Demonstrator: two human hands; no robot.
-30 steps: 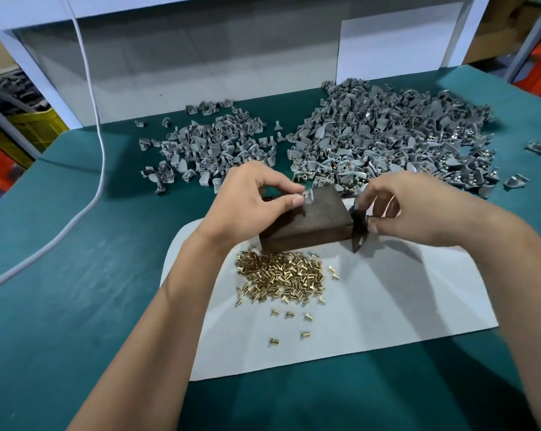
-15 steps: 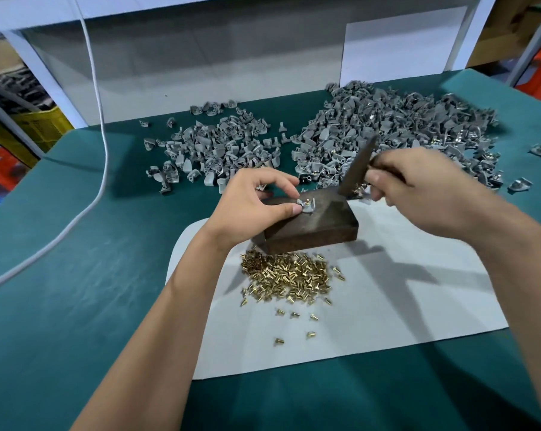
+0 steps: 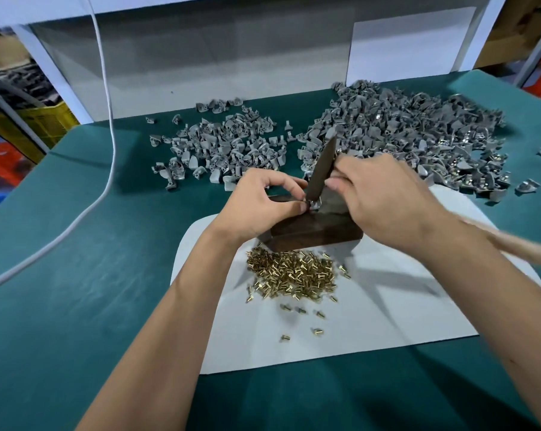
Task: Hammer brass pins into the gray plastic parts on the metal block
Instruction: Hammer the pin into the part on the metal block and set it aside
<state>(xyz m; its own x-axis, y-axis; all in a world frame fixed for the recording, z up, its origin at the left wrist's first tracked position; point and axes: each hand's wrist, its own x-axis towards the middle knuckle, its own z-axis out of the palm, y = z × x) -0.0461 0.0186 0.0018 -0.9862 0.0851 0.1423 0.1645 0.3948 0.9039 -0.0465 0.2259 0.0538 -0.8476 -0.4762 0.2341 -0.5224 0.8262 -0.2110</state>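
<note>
A small gray plastic part (image 3: 313, 204) is pinched between the thumb and curled forefinger of the left hand (image 3: 260, 206) and held on the top face of a dark metal block (image 3: 316, 231). The remaining left fingers are curled in loosely above it. The right hand (image 3: 384, 206) is wrapped closed around a hammer (image 3: 322, 169), the thumb pressed along its side. The hammer's dark, slim, tapered head is seen with its long axis tilted, its lower end down on the part and its upper end pointing away and to the right. A blurred pale wooden handle trails past the right wrist.

The block is rectangular, brown and matte, its long axis running left to right, and is set on a white sheet (image 3: 387, 306) over a teal table covering (image 3: 76, 290). A heap of short, shiny brass pins (image 3: 291, 275) is spread on the sheet just in front of the block. Two piles of gray plastic parts are seen beyond: a smaller left pile (image 3: 222, 144) and a larger right pile (image 3: 418, 132). A white cable (image 3: 110, 157) is draped across the table's left side.
</note>
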